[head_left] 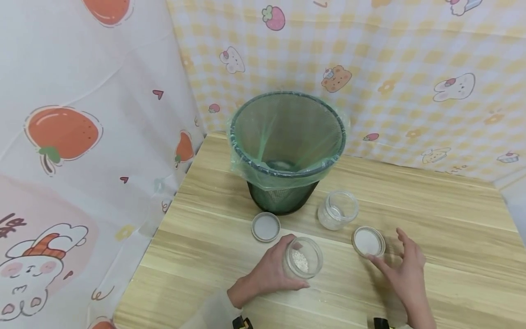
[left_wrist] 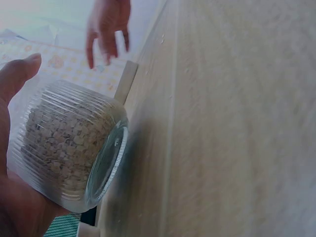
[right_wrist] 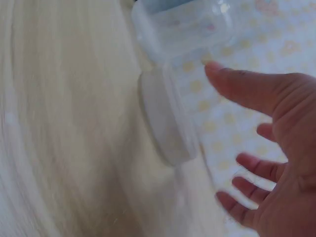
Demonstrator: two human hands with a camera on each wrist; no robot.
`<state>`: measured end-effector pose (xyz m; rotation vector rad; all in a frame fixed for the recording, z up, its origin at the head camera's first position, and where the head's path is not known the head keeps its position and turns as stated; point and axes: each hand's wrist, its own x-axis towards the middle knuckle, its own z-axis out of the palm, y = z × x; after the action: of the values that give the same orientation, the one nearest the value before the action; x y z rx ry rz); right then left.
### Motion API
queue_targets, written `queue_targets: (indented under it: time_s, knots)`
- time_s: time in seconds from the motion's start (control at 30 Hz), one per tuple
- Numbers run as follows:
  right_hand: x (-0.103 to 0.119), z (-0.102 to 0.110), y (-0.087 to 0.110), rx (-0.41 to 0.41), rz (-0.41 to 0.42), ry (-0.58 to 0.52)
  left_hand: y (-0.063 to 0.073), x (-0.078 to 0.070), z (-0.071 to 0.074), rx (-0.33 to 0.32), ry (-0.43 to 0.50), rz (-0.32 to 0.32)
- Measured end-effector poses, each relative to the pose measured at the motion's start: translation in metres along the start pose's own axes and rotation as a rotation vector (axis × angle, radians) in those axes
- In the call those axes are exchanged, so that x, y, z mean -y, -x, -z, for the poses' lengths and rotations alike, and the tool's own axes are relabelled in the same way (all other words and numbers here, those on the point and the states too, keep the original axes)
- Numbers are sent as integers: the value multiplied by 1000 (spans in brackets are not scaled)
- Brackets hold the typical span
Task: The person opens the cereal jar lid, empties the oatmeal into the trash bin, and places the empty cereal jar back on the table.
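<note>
My left hand point(head_left: 271, 270) grips a ribbed clear glass jar point(head_left: 303, 258), fingers behind it and thumb along its near side. Pale flakes like rolled oats point(left_wrist: 66, 143) lie inside, and the mouth has no lid on it. The left wrist view shows this jar tilted, its base just over the table. My right hand point(head_left: 407, 269) has thumb and fingers spread apart with nothing between them. Its thumb tip is close to a round jar lid point(head_left: 368, 241) lying inside up on the table. A second glass jar point(head_left: 338, 210) stands behind that lid, uncovered.
A mesh waste bin point(head_left: 283, 194) lined with a green bag stands at the back of the wooden table point(head_left: 452, 228). Another jar lid point(head_left: 265, 227) lies in front of it. Patterned cloths point(head_left: 390, 59) hang behind and at the left.
</note>
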<state>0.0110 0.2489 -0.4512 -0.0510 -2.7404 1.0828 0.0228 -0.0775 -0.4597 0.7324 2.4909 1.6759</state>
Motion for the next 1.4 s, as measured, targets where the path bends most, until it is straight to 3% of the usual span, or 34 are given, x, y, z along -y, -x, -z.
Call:
queue_targets:
  time_s: [0.13,0.3,0.43,0.57,0.67,0.73,0.8,0.87,0.93,1.07,1.23,1.4]
  knots:
    - [17,-2,8,-2,101,-88,2,0,-5,0,39,33]
    - [34,-21,19,130,263,-198,3,1,-12,11,52,41]
    - [43,-34,23,209,297,-212,3,2,-14,15,4,18]
    - [52,-42,25,280,273,-230,6,-2,-5,32,-176,27]
    - [47,-51,26,350,238,-265,7,-8,13,65,-387,16]
    - [42,-57,27,386,215,-266,6,-14,28,80,-434,34]
    - [39,-61,28,410,209,-254,3,-18,39,99,-389,90]
    - [42,-62,29,428,201,-242,0,-21,45,114,-260,185]
    - [44,-62,29,444,201,-240,-2,-23,46,135,-134,276]
    - [46,-62,29,461,227,-227,-4,-30,43,168,22,374]
    - [47,-65,30,500,293,-199,-8,-36,40,174,83,444]
    - [55,-69,30,500,355,-183,-6,-35,41,178,107,443]
